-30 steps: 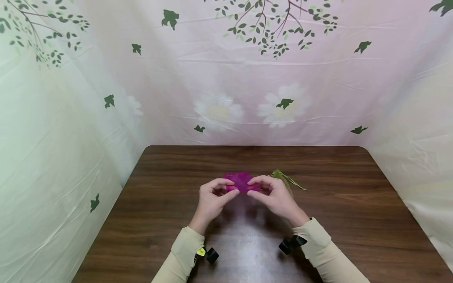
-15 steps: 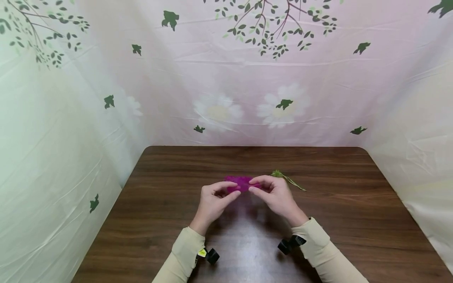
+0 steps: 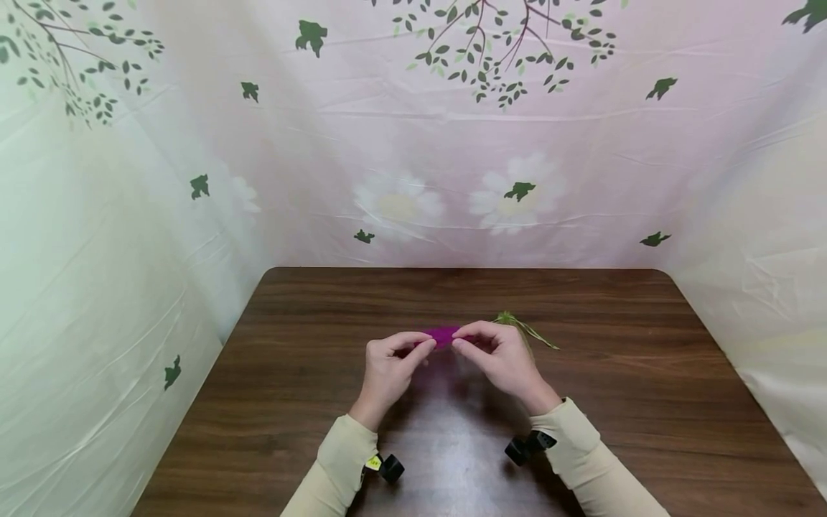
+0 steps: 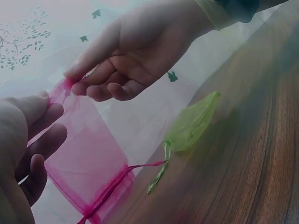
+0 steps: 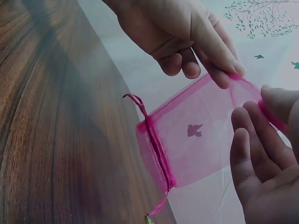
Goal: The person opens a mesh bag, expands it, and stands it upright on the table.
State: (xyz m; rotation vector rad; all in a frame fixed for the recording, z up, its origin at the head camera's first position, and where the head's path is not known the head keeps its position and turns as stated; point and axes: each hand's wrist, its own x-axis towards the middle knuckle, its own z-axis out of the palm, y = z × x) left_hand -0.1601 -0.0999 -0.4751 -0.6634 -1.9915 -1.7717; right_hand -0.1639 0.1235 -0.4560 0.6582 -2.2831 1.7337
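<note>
Between both hands a sheer magenta drawstring pouch point(image 3: 444, 337) stretches above the table. My left hand point(image 3: 390, 370) pinches one part of its edge between thumb and forefinger. Close beside it, my right hand point(image 3: 507, 362) pinches the same edge, other fingers loosely bent. In the right wrist view, the pouch point(image 5: 191, 140) hangs away from the fingertips, its gathered drawstring band at the far end from the hands. A sheer green drawstring pouch point(image 4: 191, 126) lies on the table behind my right hand, which partly hides it in the head view.
The dark wood-grain table point(image 3: 291, 388) has rounded far corners. A pale cloth backdrop point(image 3: 446, 143) printed with leaves, birds and flowers stands behind it and along both sides. Small black cameras point(image 3: 391, 468) sit on both wrists.
The magenta pouch has tilted and shows as a narrower strip in the head view. My left thumb and forefinger have come together on it. The green pouch stays where it was.
</note>
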